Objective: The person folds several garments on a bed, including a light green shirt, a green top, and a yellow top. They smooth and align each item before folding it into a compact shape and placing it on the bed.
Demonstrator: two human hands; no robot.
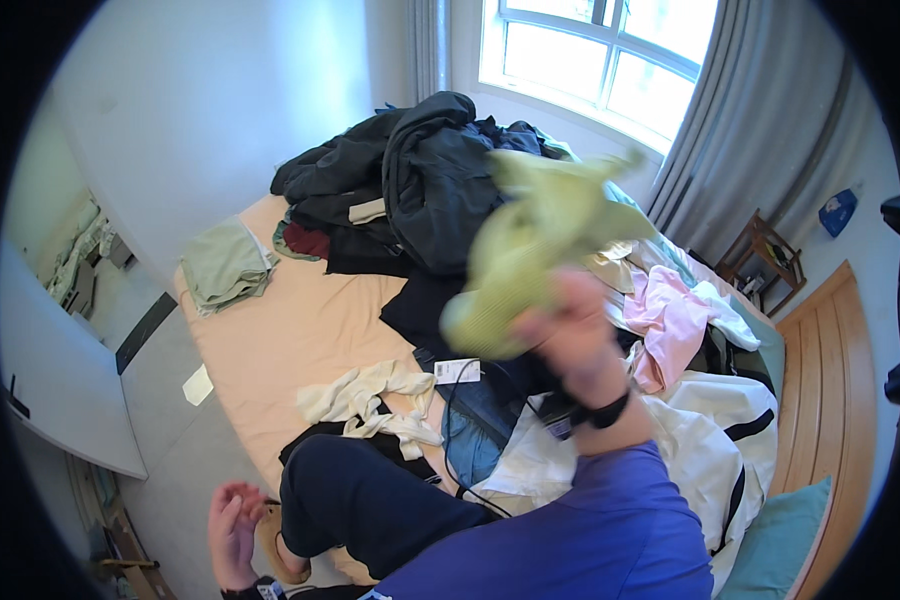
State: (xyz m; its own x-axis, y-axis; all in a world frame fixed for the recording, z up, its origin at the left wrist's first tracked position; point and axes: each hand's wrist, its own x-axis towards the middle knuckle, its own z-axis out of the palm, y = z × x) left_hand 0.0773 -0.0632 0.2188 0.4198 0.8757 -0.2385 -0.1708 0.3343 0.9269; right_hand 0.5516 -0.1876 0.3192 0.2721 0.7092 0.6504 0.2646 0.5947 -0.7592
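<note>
My right hand [574, 322], with a dark band on its wrist, is closed on a yellow-green ribbed knit garment [540, 225]. The garment hangs in the air over the bed, blurred by motion, and its exact kind does not show. At the lower left, my left hand [233, 527] is off the bed beside my knee. Its fingers are loosely curled and apart, holding nothing. Below the raised garment lie a cream knit piece [370, 397], a blue denim piece [473, 432] and black clothes, with a white tag [457, 371] among them.
A large heap of dark clothes [435, 170] covers the bed's far side. Folded pale green cloth [225, 265] sits at the left edge of the peach sheet [300, 320]. Pink [665, 320] and white garments [715, 430] lie at right, near the wooden headboard [832, 370] and teal pillow [775, 540].
</note>
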